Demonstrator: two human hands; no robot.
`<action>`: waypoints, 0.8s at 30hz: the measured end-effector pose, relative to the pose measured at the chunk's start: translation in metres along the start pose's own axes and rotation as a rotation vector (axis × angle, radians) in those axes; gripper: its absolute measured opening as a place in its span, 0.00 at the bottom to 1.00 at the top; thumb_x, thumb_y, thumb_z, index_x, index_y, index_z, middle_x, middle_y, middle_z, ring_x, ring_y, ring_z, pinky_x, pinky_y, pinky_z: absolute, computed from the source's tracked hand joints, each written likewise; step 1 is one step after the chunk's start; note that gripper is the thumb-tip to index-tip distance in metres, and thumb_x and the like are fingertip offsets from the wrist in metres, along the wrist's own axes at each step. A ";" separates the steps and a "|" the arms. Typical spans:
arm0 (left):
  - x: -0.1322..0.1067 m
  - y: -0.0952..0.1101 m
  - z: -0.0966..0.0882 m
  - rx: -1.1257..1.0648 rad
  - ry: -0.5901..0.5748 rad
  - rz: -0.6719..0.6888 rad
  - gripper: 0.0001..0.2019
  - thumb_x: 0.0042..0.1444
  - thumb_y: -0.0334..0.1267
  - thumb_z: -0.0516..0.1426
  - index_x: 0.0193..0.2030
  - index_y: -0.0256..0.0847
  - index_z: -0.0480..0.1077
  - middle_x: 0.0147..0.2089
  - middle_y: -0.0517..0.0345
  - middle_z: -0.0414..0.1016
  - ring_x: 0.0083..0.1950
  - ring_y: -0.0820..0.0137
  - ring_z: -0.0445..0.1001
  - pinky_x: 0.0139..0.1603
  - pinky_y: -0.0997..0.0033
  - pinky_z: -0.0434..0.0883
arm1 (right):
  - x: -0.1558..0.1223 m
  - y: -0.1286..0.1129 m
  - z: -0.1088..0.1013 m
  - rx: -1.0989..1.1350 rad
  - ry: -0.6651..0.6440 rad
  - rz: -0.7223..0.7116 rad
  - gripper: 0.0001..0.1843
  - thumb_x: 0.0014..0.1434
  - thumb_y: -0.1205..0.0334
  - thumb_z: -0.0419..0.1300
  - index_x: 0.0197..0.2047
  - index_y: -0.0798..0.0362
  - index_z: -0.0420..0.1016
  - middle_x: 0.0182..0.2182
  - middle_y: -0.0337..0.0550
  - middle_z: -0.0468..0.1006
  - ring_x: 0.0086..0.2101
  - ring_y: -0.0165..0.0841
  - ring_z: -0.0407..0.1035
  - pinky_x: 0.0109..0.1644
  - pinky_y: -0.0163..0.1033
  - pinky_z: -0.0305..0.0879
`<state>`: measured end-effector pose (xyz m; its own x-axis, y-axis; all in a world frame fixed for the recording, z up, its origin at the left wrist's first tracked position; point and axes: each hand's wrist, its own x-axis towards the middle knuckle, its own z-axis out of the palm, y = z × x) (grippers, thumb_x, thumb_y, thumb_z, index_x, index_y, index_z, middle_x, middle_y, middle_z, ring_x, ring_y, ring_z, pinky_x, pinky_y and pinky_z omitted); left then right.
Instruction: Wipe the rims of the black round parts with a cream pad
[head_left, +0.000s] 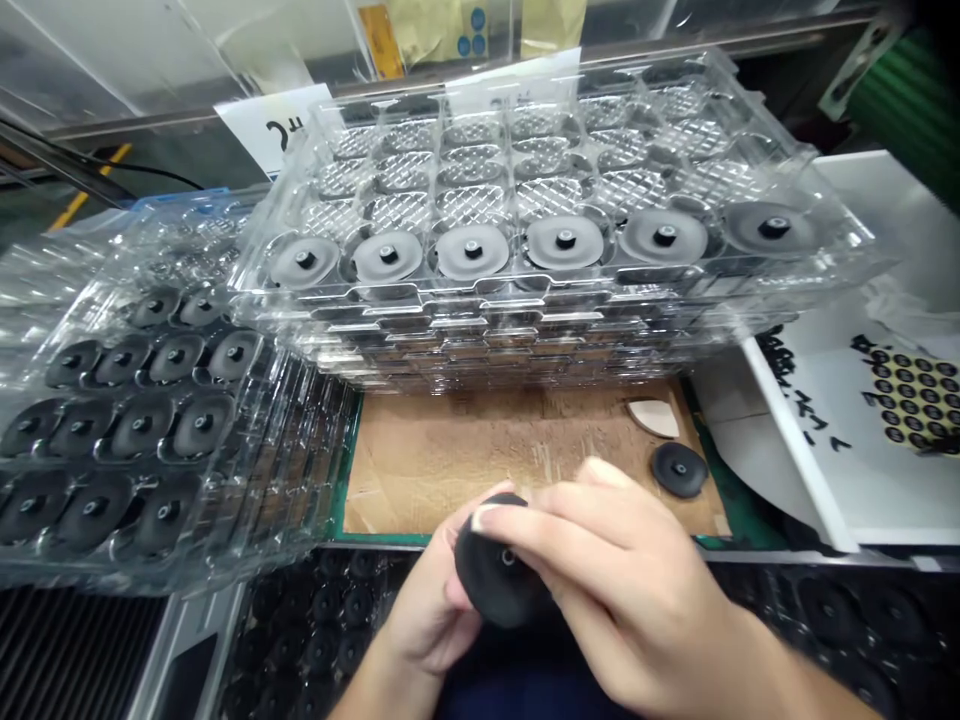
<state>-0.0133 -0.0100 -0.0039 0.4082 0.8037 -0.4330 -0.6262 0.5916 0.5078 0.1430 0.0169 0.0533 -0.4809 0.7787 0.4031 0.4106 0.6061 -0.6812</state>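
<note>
Both my hands meet low in the middle of the view around one black round rubber disc [491,575] with a small hole at its centre. My left hand [424,610] cups the disc from below and behind, fingers curled. My right hand [622,590] lies over it from the right, thumb and forefinger pressed on its top edge. Another black disc [679,468] lies loose on the brown cardboard mat [465,455], with a small white wedge-shaped piece [654,416] just beyond it.
A stack of clear plastic trays [540,300] stands behind the mat, its top tray holding a front row of grey discs. A second clear tray stack [112,420] at left holds black discs. A white tray [870,440] at right carries a sheet of small black rings.
</note>
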 end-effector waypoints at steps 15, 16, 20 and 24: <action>-0.001 0.004 0.016 -0.089 0.001 0.058 0.26 0.37 0.39 0.68 0.48 0.49 0.73 0.48 0.59 0.74 0.47 0.65 0.74 0.49 0.73 0.68 | -0.055 0.035 0.007 0.352 0.299 0.637 0.13 0.62 0.62 0.55 0.49 0.42 0.72 0.44 0.37 0.74 0.41 0.27 0.70 0.39 0.26 0.66; -0.001 0.003 0.016 -0.087 -0.014 0.069 0.26 0.37 0.39 0.68 0.48 0.48 0.73 0.48 0.60 0.74 0.47 0.66 0.74 0.49 0.74 0.68 | -0.048 0.028 0.005 0.284 0.307 0.584 0.14 0.62 0.63 0.55 0.49 0.42 0.71 0.44 0.36 0.74 0.41 0.26 0.69 0.38 0.26 0.65; -0.003 -0.003 0.011 -0.059 -0.007 0.097 0.26 0.40 0.40 0.67 0.50 0.46 0.72 0.50 0.58 0.73 0.49 0.72 0.72 0.51 0.80 0.66 | -0.019 0.000 0.007 0.087 0.301 0.176 0.16 0.60 0.70 0.53 0.52 0.55 0.67 0.40 0.42 0.74 0.37 0.28 0.67 0.40 0.34 0.63; -0.004 -0.003 0.003 -0.010 0.148 0.092 0.23 0.44 0.35 0.65 0.50 0.48 0.71 0.51 0.57 0.72 0.51 0.66 0.71 0.56 0.69 0.65 | -0.006 -0.005 0.015 0.114 0.002 0.037 0.12 0.60 0.72 0.51 0.46 0.61 0.70 0.36 0.43 0.75 0.34 0.30 0.66 0.38 0.38 0.60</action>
<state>-0.0110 -0.0146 -0.0014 0.2467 0.8357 -0.4906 -0.6629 0.5148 0.5436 0.1317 0.0067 0.0450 -0.4654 0.8004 0.3778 0.3371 0.5550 -0.7605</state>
